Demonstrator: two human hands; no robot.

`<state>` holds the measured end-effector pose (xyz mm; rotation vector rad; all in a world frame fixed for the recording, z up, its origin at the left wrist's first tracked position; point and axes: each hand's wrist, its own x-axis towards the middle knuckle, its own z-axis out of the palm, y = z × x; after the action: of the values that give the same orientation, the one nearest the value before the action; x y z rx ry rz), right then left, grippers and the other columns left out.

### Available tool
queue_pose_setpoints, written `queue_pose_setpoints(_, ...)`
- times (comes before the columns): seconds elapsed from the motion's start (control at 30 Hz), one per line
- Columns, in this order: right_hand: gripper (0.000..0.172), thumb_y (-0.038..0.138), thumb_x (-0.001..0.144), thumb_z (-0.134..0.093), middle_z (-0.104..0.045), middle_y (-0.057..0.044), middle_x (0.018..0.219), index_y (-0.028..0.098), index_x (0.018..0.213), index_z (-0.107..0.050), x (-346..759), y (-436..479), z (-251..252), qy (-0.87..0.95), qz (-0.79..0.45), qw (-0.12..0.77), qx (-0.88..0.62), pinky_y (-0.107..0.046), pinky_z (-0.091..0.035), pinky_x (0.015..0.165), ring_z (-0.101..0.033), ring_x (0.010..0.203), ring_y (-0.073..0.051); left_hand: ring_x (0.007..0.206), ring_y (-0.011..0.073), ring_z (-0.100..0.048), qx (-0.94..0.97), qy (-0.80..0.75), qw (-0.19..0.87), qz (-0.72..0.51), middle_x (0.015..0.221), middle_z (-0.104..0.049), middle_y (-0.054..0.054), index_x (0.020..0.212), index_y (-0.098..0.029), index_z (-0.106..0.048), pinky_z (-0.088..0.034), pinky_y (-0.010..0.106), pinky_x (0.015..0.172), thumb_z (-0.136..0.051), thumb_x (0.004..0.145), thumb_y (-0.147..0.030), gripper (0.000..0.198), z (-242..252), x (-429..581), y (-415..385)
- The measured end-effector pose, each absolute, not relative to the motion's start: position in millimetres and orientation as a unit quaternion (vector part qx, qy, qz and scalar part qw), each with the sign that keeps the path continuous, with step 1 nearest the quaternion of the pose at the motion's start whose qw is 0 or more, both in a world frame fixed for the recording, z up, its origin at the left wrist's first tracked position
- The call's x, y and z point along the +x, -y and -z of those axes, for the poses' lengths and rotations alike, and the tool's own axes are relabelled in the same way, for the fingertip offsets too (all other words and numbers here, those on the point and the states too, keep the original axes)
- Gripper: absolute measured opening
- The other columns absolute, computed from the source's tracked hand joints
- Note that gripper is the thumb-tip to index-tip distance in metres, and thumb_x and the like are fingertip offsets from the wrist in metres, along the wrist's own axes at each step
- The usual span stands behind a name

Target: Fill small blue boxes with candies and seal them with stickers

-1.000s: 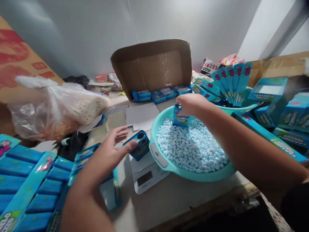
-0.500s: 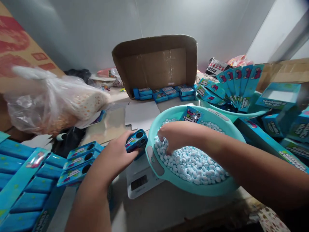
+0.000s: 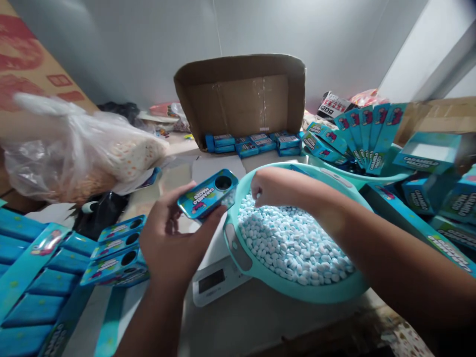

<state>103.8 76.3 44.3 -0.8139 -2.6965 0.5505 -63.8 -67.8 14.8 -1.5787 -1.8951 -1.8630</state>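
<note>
My left hand (image 3: pixel 169 228) grips a small blue candy box (image 3: pixel 203 196) between thumb and fingers, tilted, with a dark round hole in its top face. Beside it is the turquoise basin (image 3: pixel 238 218), filled with pale blue and white candies (image 3: pixel 297 248). Over the far left part of the basin, my right hand (image 3: pixel 275 187) is closed, with pale candy showing at its fingertips. How many candies it holds is hidden. A blue candy packet lies in the basin, mostly covered by my right forearm.
A white scale (image 3: pixel 217 282) sits partly under the basin. Three blue boxes (image 3: pixel 119 258) stand at left near a large stacked display (image 3: pixel 37 277). Behind are an open cardboard carton (image 3: pixel 238 99) with blue boxes and a tied plastic bag (image 3: pixel 82 153). A second basin (image 3: pixel 394 168) holds folded cartons.
My right hand has risen out of the candies and closed. My left hand has lifted and turned the candy box, so its printed top and hole face me.
</note>
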Motion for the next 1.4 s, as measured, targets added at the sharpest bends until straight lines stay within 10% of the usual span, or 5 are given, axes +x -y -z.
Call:
queue_pose_setpoints(0.53, 0.026, 0.039, 0.066, -0.086, -0.071, -0.003, 0.077, 0.020, 0.079, -0.077, 129, -71, -97, 0.732, -0.583, 0.259, -0.240, -0.031, -0.057, 0.073, -0.065, 0.074, -0.016, 0.099, 0.0247, -0.070, -0.454, 0.643, -0.173, 0.592, 0.112, -0.073, 0.004, 0.123, -0.026, -0.063, -0.058, 0.045, 0.091, -0.075, 0.071, -0.046, 0.058, 13, -15, 64)
queue_pose_setpoints(1.4, 0.024, 0.038, 0.072, -0.082, -0.069, -0.002, 0.076, 0.019, 0.085, -0.076, 144, -77, -104, 0.782, -0.556, 0.103, -0.260, -0.025, -0.050, 0.063, -0.060, 0.069, -0.013, 0.104, 0.0260, -0.068, -0.448, 0.645, -0.175, 0.594, 0.115, -0.071, 0.007, 0.125, -0.024, -0.058, -0.056, 0.044, 0.093, -0.075, 0.073, -0.049, 0.061, 21, -16, 65)
